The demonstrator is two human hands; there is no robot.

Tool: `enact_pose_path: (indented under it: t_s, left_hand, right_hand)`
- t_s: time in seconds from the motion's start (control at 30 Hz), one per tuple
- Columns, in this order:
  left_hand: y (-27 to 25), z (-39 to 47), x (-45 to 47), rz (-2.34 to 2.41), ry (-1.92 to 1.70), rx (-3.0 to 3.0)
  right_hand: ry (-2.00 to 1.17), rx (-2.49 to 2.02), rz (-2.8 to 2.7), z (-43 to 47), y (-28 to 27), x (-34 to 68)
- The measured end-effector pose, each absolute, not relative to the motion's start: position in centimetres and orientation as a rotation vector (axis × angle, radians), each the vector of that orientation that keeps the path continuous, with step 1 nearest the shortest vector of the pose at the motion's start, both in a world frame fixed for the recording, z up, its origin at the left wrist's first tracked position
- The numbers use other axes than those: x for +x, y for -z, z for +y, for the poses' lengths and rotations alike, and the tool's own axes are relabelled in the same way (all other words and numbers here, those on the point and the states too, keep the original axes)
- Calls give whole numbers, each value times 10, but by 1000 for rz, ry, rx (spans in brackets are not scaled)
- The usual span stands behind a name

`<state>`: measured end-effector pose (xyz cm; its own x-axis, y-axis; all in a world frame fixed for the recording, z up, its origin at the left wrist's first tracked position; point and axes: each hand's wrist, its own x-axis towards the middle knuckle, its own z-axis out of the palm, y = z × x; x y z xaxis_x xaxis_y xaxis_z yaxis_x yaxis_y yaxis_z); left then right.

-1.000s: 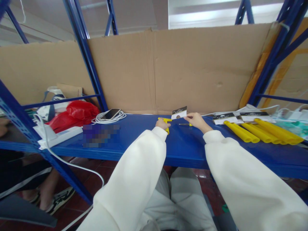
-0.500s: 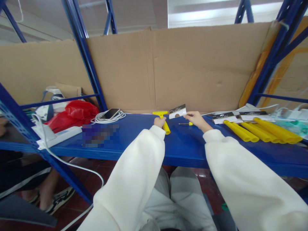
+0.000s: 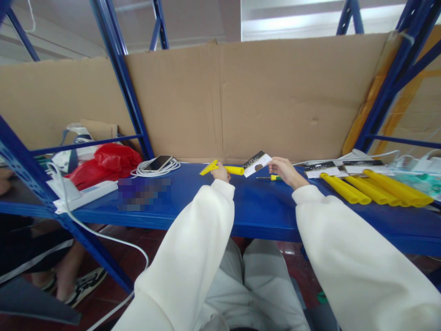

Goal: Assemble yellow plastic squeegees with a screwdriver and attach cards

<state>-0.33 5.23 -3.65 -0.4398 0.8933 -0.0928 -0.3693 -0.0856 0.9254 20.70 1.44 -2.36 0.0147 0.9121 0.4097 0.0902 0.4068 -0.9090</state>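
My left hand (image 3: 221, 173) is closed round a yellow T-shaped tool (image 3: 235, 170) with a tube-like handle. Its crosspiece points left and the handle's end points right. Between finger and thumb, my right hand (image 3: 283, 170) pinches the right corner of a black-and-white packaging card (image 3: 257, 164) with a round hole in it. The card is tilted, its left edge close to the handle's end; whether they touch I cannot tell. Under my right hand a small screwdriver (image 3: 272, 178) with a yellow-and-black handle lies on the blue shelf top (image 3: 262, 202).
Several yellow tubular handles (image 3: 375, 188) with black-and-white cards (image 3: 322, 169) lie at the right. To the left are a phone (image 3: 160, 163) on a coiled white cable (image 3: 138, 171), a power strip (image 3: 91, 194) and a red bag (image 3: 110, 161). A cardboard sheet (image 3: 275, 101) stands behind.
My left hand has turned the yellow tool, so its handle now points right instead of toward me. The card in my right hand has tilted, its left end lower and nearer the handle.
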Motion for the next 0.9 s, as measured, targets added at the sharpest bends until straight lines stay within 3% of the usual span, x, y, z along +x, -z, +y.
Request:
enact_pose_path:
  t_s: [0.53,0.9]
  left_hand:
    - [31,50,-6,1274,-1728,481]
    - [27,38,4,1012,-1545,627]
  right_hand:
    - [-1013,-856,-1365,8,19,206]
    - [-1190,-945,-1405,5,27,198]
